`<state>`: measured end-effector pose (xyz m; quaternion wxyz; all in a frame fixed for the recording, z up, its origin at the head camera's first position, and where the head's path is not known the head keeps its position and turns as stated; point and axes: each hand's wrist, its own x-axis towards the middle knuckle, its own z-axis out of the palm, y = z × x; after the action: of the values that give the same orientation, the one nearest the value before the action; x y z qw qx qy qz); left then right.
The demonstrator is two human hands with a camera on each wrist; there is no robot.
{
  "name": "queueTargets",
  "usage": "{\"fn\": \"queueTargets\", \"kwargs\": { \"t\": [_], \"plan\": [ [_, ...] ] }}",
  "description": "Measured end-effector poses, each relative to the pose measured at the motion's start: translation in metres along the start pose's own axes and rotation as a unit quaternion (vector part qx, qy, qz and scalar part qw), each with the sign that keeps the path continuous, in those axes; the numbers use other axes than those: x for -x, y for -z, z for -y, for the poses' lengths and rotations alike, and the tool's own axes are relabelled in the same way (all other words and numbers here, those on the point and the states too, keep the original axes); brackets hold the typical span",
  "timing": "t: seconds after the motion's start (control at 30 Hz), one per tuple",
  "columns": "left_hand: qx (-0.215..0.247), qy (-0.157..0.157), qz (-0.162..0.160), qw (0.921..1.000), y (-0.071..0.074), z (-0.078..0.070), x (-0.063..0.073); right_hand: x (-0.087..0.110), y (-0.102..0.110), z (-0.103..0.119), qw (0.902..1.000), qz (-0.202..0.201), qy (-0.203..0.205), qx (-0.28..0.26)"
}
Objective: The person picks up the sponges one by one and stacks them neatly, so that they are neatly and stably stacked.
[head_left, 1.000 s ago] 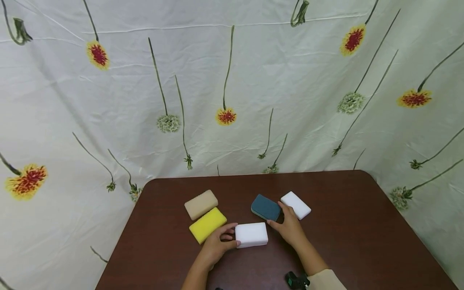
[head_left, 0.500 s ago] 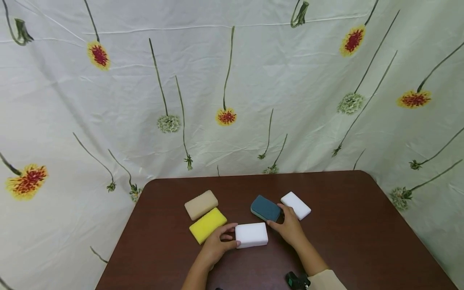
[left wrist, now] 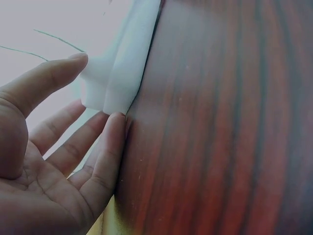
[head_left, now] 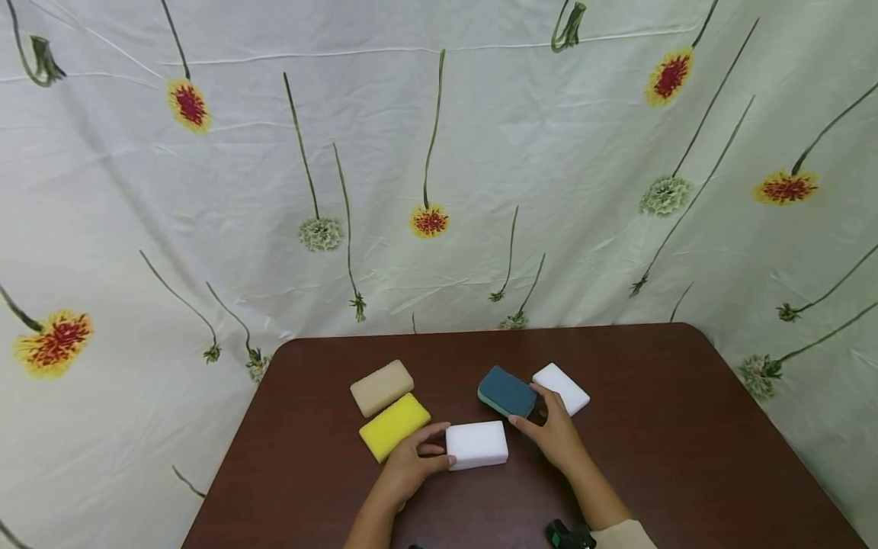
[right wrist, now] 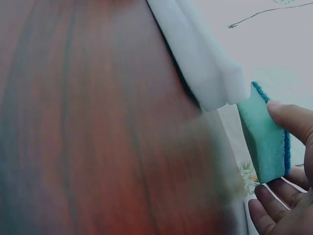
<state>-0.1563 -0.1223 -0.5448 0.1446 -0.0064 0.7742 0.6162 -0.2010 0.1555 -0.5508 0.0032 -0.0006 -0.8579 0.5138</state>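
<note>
In the head view my left hand (head_left: 409, 467) holds the left end of a white sponge block (head_left: 476, 445), thumb at the near corner and fingers at the far one. A seam runs along the side of that white block (left wrist: 113, 73) in the left wrist view. My right hand (head_left: 557, 435) pinches a scouring sponge (head_left: 507, 392), dark blue on top with a light green body. Seen from the right wrist, the thumb lies on the blue face of the scouring sponge (right wrist: 268, 137), and fingers are at its lower edge. It looks raised off the table.
A yellow sponge (head_left: 394, 427) and a beige sponge (head_left: 381, 388) lie to the left, beyond my left hand. Another white sponge (head_left: 562, 388) lies just behind my right hand. The brown table (head_left: 686, 450) ends at a flowered cloth (head_left: 480, 152).
My right hand has shifted slightly right with the scouring sponge, which now looks raised and tilted. The left hand and its white sponge block have stayed in place.
</note>
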Motion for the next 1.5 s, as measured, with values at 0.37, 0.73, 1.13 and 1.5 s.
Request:
{"fn": "queueTargets", "kwargs": {
  "t": [0.37, 0.73, 1.13, 1.5],
  "plan": [
    [0.007, -0.004, -0.001, 1.0, -0.002, 0.003, -0.001, 0.011, 0.005, 0.008, 0.999, -0.002, 0.03, -0.035],
    [0.005, -0.004, 0.007, 1.0, -0.001, 0.001, 0.0, 0.021, 0.003, 0.011, 0.9961, 0.013, 0.063, -0.06],
    [0.012, -0.008, 0.015, 0.9998, 0.0, 0.001, 0.0, 0.03, 0.003, 0.015, 0.9922, 0.082, 0.061, -0.071],
    [0.01, -0.005, 0.027, 0.9996, 0.0, 0.001, 0.0, 0.033, 0.0, 0.014, 0.9799, 0.151, 0.119, -0.053]
  ]
}}
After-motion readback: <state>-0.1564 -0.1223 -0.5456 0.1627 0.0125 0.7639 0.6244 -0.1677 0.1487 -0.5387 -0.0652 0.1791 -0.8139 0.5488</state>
